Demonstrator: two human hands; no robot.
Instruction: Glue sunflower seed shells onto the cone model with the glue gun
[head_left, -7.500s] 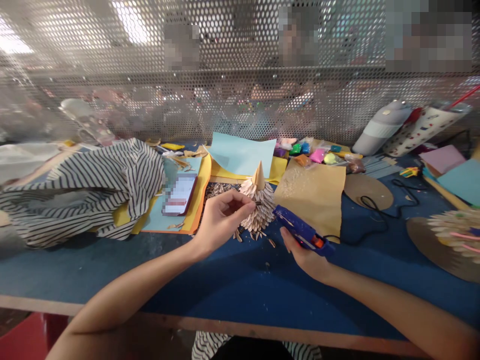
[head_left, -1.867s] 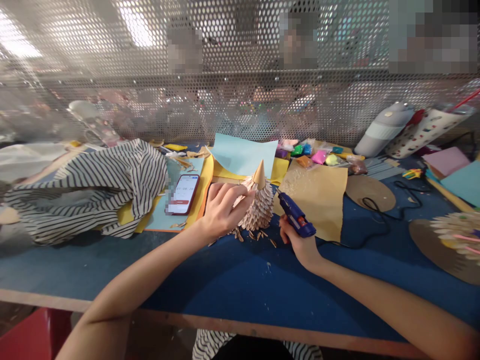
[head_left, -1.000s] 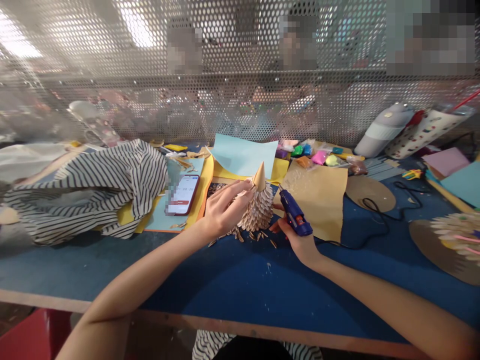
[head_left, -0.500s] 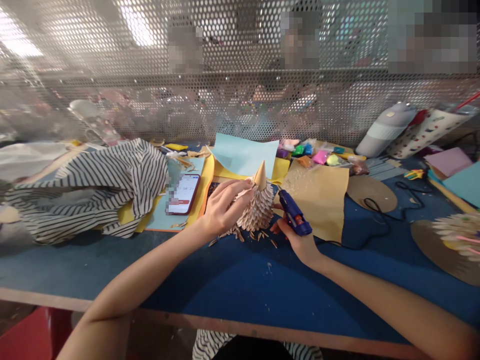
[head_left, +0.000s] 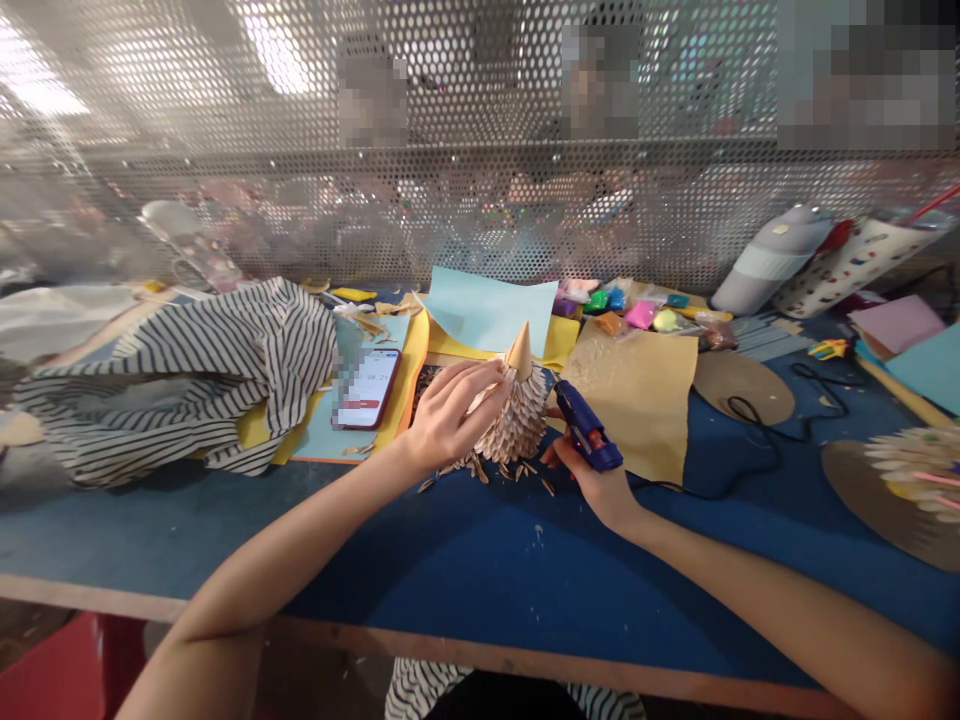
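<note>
A tan paper cone [head_left: 519, 352] stands upright on the table, its bare tip above overlapping rows of pale seed shells [head_left: 513, 430]. My left hand [head_left: 454, 410] reaches the cone's left side, thumb and fingers pinched at the top row of shells. Whatever is between those fingertips is too small to make out. In my right hand [head_left: 596, 480] is a blue hot glue gun [head_left: 587, 425], its nozzle angled up and left, just right of the cone and apart from it. Loose shells [head_left: 480, 468] lie around the cone's base.
Left are a phone [head_left: 367, 388] on coloured paper and a striped cloth [head_left: 225, 350]. Brown paper [head_left: 637, 400] lies right of the glue gun, whose black cord [head_left: 720, 490] trails right. Clay packets [head_left: 641, 315], cardboard discs [head_left: 742, 388] and a bottle [head_left: 772, 262] stand farther off.
Very little differs. The fingers of my left hand shift slightly at the top row of shells; the glue gun and the cone stay in place.
</note>
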